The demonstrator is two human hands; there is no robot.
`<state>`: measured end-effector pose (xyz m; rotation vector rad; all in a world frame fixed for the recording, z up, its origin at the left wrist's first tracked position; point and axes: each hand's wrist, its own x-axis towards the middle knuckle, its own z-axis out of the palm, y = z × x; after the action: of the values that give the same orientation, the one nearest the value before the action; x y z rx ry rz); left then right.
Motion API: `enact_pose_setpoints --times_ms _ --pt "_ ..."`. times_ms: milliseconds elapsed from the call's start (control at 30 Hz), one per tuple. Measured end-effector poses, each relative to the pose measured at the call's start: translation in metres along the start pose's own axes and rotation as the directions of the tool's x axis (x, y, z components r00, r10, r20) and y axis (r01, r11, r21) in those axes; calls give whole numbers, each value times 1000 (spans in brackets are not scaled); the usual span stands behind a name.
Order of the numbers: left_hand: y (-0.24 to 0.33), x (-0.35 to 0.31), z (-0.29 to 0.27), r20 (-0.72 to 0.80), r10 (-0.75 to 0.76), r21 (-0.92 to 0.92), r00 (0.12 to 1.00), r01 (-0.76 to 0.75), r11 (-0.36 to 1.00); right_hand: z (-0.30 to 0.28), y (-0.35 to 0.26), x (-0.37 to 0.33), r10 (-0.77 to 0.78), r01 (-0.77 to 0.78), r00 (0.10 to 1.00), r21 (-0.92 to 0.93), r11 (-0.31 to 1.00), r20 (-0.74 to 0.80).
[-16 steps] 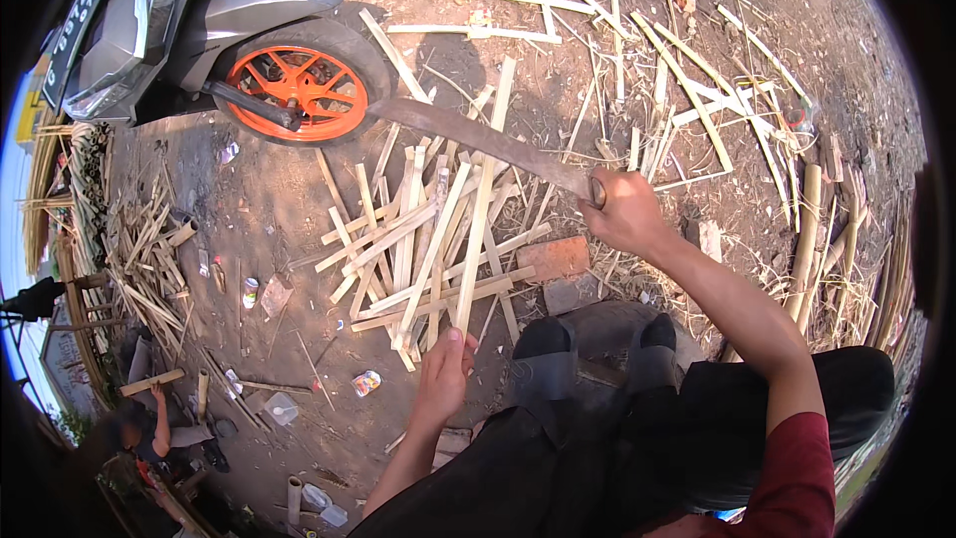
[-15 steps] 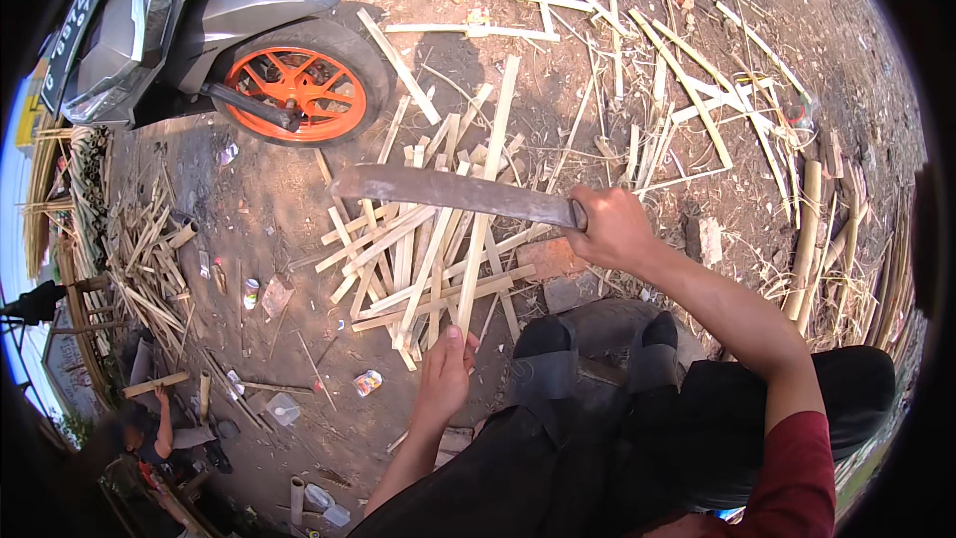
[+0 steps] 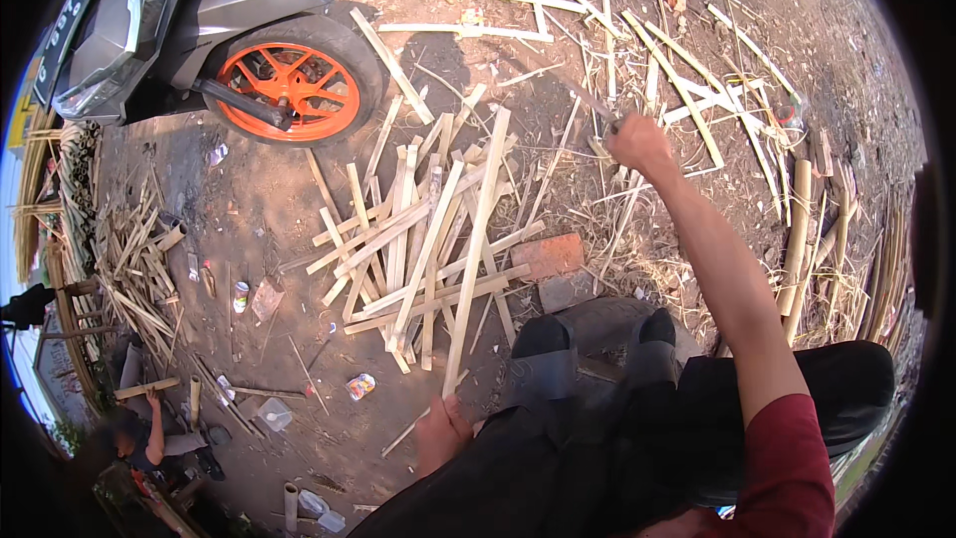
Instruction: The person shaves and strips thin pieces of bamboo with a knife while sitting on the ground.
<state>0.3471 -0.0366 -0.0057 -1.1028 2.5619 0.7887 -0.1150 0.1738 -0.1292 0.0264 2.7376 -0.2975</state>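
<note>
The left hand (image 3: 441, 430) pinched the near end of a long bamboo strip (image 3: 476, 249), fingers closed around it, the strip running away over a heap of split bamboo slats (image 3: 408, 239) on the bare dirt ground (image 3: 249, 209). The right hand (image 3: 637, 142) was raised, fist wrapped tight on the handle of a blade (image 3: 588, 100), blurred and mostly edge-on. A brick (image 3: 548, 256) lay just beside the heap, near the two dark shoes (image 3: 543, 359). A scooter's orange wheel (image 3: 289, 90) stood toward the ground's far left
</note>
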Motion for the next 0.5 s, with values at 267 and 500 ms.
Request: enact_pose_setpoints --times_ms 267,500 --pt "-23 9 -1 163 -140 -407 977 195 893 -24 -12 -55 -203 183 965 131 974 167" --pt "25 32 -17 607 3 -664 795 506 551 -2 -66 -195 -850 842 518 116 526 92"
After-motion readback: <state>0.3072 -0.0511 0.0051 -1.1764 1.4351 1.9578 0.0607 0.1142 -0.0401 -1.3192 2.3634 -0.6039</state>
